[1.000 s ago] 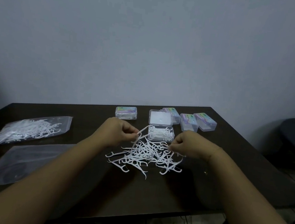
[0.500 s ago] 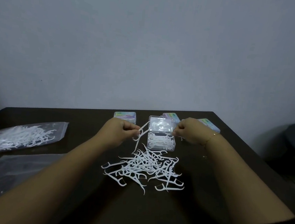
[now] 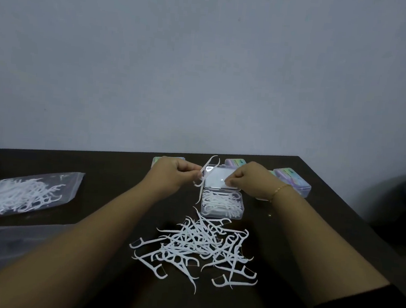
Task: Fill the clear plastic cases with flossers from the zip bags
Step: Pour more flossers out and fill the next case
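Left hand [image 3: 170, 174] raised over the far middle of the dark brown wooden table [image 3: 112, 170], fingers curled, pinching a few white plastic flossers [image 3: 206, 172] that stand nearly upright between fingertips. Right hand [image 3: 249, 177] just across from it, fingers curled down onto the near edge of the hinged clear lid [image 3: 215, 178] (whether pinching or only pressing, cannot tell). Thin gold bracelet [image 3: 278, 190] on that wrist.

Open clear plastic case [image 3: 222, 204] directly below the lid, already packed with white flossers lying sideways, walls apart from both hands. Loose heap of white flossers [image 3: 196, 249] just in front of the case, spread between the two forearms, with bare tabletop toward the near edge.

Closed clear cases with pastel labels along the far edge: one [image 3: 156, 160] mostly hidden behind the left hand, one [image 3: 235, 162] behind the right, one [image 3: 292, 182] near the far right corner, close to the table's right edge.

Clear zip bag full of flossers [image 3: 19, 194] well to the left, near the left edge; flat, seemingly empty clear zip bag [image 3: 4, 247] in front of it. Bare dark strip between bags and heap.
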{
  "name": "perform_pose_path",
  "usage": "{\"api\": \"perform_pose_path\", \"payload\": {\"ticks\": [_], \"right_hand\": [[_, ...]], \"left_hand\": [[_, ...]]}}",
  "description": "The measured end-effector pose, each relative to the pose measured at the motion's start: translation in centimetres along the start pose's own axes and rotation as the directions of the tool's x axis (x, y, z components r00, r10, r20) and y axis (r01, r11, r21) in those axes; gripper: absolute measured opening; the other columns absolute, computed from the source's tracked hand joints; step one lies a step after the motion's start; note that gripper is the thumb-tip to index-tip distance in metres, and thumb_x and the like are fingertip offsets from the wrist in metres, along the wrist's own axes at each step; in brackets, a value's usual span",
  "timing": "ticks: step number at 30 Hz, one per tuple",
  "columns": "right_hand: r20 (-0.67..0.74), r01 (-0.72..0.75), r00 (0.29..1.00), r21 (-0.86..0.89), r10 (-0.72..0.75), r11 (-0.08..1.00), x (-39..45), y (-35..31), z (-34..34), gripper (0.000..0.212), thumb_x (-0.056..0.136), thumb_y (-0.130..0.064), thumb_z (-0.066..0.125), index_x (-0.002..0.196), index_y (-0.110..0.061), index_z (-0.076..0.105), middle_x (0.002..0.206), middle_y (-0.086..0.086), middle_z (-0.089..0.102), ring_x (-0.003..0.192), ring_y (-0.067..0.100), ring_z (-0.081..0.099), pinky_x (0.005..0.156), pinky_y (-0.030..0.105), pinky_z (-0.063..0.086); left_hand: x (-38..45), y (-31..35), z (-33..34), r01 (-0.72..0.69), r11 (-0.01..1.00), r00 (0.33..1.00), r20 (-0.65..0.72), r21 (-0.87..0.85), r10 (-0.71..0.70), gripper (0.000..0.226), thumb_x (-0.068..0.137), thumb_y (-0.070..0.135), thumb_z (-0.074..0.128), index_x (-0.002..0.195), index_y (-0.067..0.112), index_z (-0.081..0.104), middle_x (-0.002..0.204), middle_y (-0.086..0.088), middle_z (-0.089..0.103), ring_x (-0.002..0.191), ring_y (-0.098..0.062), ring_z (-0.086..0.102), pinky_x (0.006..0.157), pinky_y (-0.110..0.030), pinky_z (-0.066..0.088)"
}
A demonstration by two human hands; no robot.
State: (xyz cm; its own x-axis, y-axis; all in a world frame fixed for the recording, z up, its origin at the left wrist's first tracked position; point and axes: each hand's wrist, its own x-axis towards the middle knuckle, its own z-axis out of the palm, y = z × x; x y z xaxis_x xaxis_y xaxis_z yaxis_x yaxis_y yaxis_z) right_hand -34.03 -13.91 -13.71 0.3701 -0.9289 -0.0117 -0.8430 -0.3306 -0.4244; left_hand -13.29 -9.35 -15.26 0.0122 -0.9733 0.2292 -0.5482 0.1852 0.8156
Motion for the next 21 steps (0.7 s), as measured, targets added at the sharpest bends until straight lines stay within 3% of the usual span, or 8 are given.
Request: {"api": "perform_pose_path", "payload": {"ticks": [3, 6, 9, 16, 19, 21], "right_hand": [[-0.083, 0.047, 0.996, 0.34, -0.02, 0.939, -0.7, 0.0, -0.5, 0.022, 0.091, -0.02, 0.059, 0.11, -0.015, 0.07, 0.116, -0.005, 0.062, 0.089, 0.006, 0.056, 0.082, 0.022, 0.043], [-0.181, 0.116, 0.983, 0.451, -0.036, 0.885, -1.2, 0.2, -0.8, 0.034, 0.091, -0.012, 0.055, 0.123, -0.022, 0.059, 0.1, -0.002, 0.061, 0.089, 0.009, 0.056, 0.072, 0.015, 0.045], [-0.213, 0.15, 0.975, 0.441, -0.059, 0.885, -1.5, 0.5, -0.9, 0.041, 0.089, -0.008, 0.053, 0.126, -0.024, 0.057, 0.103, 0.005, 0.062, 0.093, 0.011, 0.057, 0.073, 0.016, 0.048], [-0.204, 0.092, 0.979, 0.338, -0.023, 0.936, -2.3, 1.5, -0.4, 0.028, 0.092, -0.017, 0.06, 0.118, -0.014, 0.066, 0.114, 0.005, 0.065, 0.091, 0.01, 0.056, 0.066, 0.008, 0.04], [-0.152, 0.013, 0.988, 0.26, 0.028, 0.966, -2.1, 2.0, 0.1, 0.027, 0.091, -0.021, 0.06, 0.117, -0.014, 0.068, 0.116, 0.006, 0.065, 0.092, 0.014, 0.055, 0.068, 0.016, 0.043], [-0.105, -0.03, 0.993, 0.16, 0.047, 0.987, -1.9, 2.1, 0.5, 0.027, 0.093, -0.024, 0.059, 0.118, -0.017, 0.067, 0.118, 0.005, 0.064, 0.099, 0.018, 0.055, 0.08, 0.023, 0.044]], "left_hand": [[0.5, 0.7, 1.3, -0.005, 1.0, 1.0, 0.018, 0.016, 0.005, 0.015, 0.085, 0.023, 0.071, 0.099, 0.022, 0.076, 0.076, 0.013, 0.068, 0.075, -0.002, 0.061, 0.065, -0.01, 0.045], [0.8, 1.6, 2.5, -0.025, 0.997, 0.999, 0.039, 0.071, 0.022, 0.018, 0.085, 0.022, 0.07, 0.102, 0.018, 0.075, 0.085, 0.009, 0.07, 0.077, -0.002, 0.062, 0.065, -0.012, 0.045], [1.1, 2.4, 3.3, -0.053, 0.993, 0.997, 0.062, 0.108, 0.047, 0.018, 0.087, 0.021, 0.068, 0.103, 0.017, 0.075, 0.092, 0.003, 0.073, 0.083, -0.013, 0.066, 0.072, -0.027, 0.051], [1.3, 2.9, 4.4, -0.149, 0.945, 0.984, 0.142, 0.291, 0.111, 0.022, 0.09, 0.023, 0.064, 0.11, 0.019, 0.072, 0.087, 0.007, 0.069, 0.068, -0.004, 0.056, 0.059, -0.017, 0.042], [1.4, 2.7, 4.6, -0.146, 0.927, 0.981, 0.175, 0.346, 0.089, 0.024, 0.091, 0.024, 0.063, 0.113, 0.02, 0.071, 0.101, 0.003, 0.072, 0.075, -0.005, 0.057, 0.07, -0.022, 0.049], [1.5, 2.5, 4.6, -0.143, 0.911, 0.975, 0.212, 0.387, 0.062, 0.025, 0.091, 0.023, 0.062, 0.115, 0.02, 0.069, 0.109, 0.002, 0.071, 0.084, -0.006, 0.058, 0.076, -0.023, 0.049]]}}
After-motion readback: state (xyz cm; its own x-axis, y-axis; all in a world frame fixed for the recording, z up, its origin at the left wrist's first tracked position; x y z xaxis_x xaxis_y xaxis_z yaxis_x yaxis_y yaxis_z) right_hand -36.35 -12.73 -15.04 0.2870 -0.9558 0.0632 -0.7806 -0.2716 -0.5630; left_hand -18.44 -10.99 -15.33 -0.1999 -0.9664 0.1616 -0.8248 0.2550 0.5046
